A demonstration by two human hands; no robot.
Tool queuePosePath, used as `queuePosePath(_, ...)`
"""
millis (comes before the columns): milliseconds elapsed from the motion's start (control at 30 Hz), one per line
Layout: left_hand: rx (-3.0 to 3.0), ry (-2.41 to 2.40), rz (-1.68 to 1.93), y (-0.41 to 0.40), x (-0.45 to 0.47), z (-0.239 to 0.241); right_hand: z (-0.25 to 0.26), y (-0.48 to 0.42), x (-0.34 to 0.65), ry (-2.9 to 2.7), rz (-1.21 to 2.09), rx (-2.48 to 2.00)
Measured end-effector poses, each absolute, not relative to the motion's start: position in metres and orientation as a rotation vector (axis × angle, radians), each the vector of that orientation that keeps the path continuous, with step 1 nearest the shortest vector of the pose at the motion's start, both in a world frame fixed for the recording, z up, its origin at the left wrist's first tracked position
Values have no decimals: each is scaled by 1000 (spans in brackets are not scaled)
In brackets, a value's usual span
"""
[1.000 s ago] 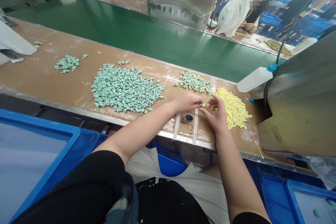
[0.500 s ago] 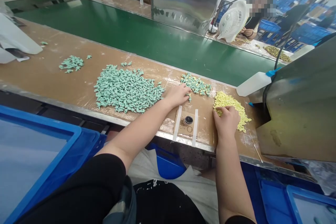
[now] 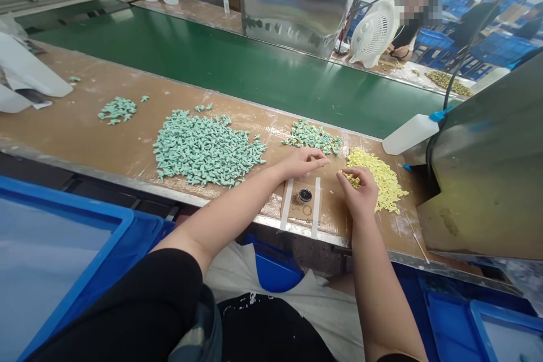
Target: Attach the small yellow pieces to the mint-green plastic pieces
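Note:
My left hand [image 3: 303, 163] hovers above the board just left of centre, thumb and forefinger apart, and I see nothing between them. Behind it lies a small heap of teal pieces with yellow bits on them [image 3: 314, 136]. My right hand [image 3: 361, 188] is at the left edge of a pile of small yellow pieces [image 3: 388, 178]. Its thumb and fingertips are drawn together in a pinch; whatever they hold is too small to make out. Below the left hand, a little round pot of dark liquid [image 3: 304, 195] stands on a taped-down cardboard square [image 3: 299, 212].
A large heap of small teal pieces [image 3: 207, 147] lies left of my hands, with a smaller heap [image 3: 117, 110] farther left. A green conveyor belt [image 3: 203, 62] runs behind. A white bottle [image 3: 409, 136] leans by the metal housing [image 3: 487, 181]. Across the belt, a person works beside a fan [image 3: 373, 34].
My left hand has come away from the teal-and-yellow heap and moved right, letting go of a piece there. My right hand has shifted slightly left, off the yellow pile's edge.

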State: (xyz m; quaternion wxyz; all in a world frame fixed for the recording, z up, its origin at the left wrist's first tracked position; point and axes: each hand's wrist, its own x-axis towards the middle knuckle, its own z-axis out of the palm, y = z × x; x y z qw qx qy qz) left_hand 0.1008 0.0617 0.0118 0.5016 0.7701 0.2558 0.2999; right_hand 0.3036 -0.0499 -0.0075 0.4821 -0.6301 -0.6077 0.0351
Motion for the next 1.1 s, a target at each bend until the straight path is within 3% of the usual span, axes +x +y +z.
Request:
queuePosePath(267,1621,361,409,53,100,10,-10,-38,283,-1488,338,-1222)
queuePosePath(800,1763,404,506,51,109,9,-7,-38,283,-1407,626,-1112)
queuePosePath(967,2231,911,584,50,70,45,-1,-49,284,-1556,552,-1077)
queuePosePath(1100,2558,1371,269,51,11,57,5,-61,287,-1775,521,-1020)
